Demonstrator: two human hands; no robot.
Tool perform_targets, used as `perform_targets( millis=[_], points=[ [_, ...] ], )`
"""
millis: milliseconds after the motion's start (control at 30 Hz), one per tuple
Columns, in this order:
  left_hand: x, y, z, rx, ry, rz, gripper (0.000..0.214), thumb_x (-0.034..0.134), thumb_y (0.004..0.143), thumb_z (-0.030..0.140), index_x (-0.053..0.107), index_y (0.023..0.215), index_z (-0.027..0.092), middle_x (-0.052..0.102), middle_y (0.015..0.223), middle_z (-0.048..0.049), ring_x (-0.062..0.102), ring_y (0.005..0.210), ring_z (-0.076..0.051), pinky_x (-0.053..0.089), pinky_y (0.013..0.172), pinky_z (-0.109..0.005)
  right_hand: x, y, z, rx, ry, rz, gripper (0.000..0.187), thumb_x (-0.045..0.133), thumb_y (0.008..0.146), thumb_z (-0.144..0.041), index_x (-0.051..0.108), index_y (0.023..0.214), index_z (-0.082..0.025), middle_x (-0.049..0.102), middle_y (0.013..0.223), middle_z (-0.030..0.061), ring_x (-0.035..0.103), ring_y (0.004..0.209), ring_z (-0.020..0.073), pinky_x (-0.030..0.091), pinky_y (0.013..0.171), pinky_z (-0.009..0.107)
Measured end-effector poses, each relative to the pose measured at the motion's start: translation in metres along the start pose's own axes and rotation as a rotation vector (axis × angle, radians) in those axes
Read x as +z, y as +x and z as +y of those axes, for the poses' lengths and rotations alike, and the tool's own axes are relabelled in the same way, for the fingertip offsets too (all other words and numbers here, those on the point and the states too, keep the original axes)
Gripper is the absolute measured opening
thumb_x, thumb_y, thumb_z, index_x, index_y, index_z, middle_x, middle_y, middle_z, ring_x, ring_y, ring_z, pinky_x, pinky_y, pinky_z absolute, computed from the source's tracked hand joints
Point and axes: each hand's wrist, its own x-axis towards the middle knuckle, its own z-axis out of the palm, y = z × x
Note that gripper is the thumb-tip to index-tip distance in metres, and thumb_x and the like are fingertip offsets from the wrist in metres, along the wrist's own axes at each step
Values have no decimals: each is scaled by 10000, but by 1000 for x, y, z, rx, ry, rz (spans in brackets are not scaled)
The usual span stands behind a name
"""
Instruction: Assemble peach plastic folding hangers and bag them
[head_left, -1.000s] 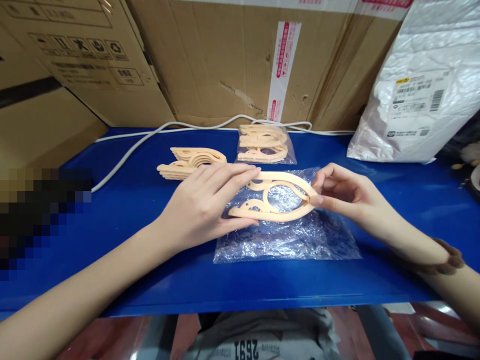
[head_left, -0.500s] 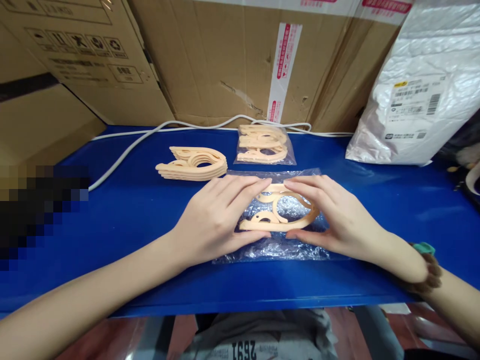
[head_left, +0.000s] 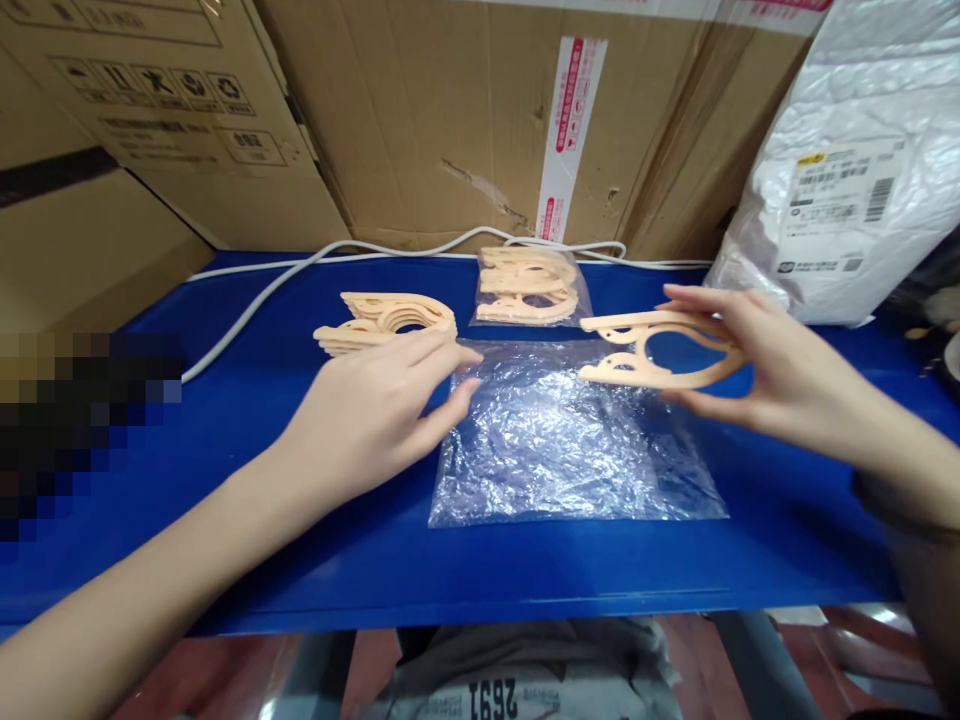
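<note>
My right hand (head_left: 757,365) holds a peach plastic folding hanger (head_left: 660,350) lifted above the blue table (head_left: 247,420), fingers closed along its top and bottom edges. My left hand (head_left: 375,410) is empty, its fingers stretched out over the left edge of a clear plastic bag (head_left: 570,440) that lies flat on the table. Just beyond the left fingertips lies a loose stack of the same hangers (head_left: 386,322). A sealed bag of hangers (head_left: 529,285) rests further back in the middle.
Large cardboard boxes (head_left: 450,110) wall off the back and left. A white cable (head_left: 255,300) runs along the table's far edge. A silver-white mailer bag (head_left: 840,170) with labels leans at the back right. The table's front edge is close to my body.
Both hands were on the hanger over the clear bag. Now my right hand has carried it up and to the right, and my left hand has let go and drawn back left.
</note>
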Motion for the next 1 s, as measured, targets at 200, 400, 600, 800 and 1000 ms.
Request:
perform_targets(
  millis=[200, 400, 600, 800, 1000],
  points=[
    [4, -5, -7, -3, 106, -152, 356, 410, 986, 292, 749, 1030, 194, 765, 1010, -88, 728, 842, -258, 496, 523, -320, -21, -13, 40, 117, 93, -80, 760, 699, 817, -587, 453, 1462, -270, 583, 1391, 151, 602, 1216, 343, 489, 1042, 472],
    [13, -4, -8, -26, 72, -234, 384, 403, 970, 246, 761, 1084, 166, 742, 1011, -117, 720, 885, -287, 496, 508, -325, -18, -18, 43, 54, 107, -214, 772, 708, 818, -557, 427, 1498, -324, 603, 1361, 135, 620, 1181, 362, 538, 969, 468],
    [13, -6, -7, 17, 130, -236, 379, 398, 961, 220, 768, 1028, 171, 731, 951, -101, 721, 825, -251, 463, 483, -289, 11, -9, 25, -8, 106, -219, 763, 698, 819, -605, 434, 1485, -343, 624, 1338, 99, 634, 1113, 381, 543, 906, 541],
    [16, -8, -6, 29, 133, -220, 378, 391, 960, 225, 760, 1006, 163, 717, 883, -92, 714, 777, -246, 441, 470, -296, 35, 2, -5, -8, 52, -171, 787, 639, 874, -615, 361, 1522, -267, 584, 1386, 125, 584, 1193, 367, 485, 943, 547],
    [16, -8, -5, -5, 102, -247, 392, 385, 976, 265, 744, 1088, 153, 727, 951, -109, 715, 797, -266, 457, 480, -317, 46, 5, -13, -2, 192, -155, 784, 647, 898, -534, 312, 1551, -259, 525, 1455, 134, 548, 1287, 332, 479, 1004, 481]
  ],
)
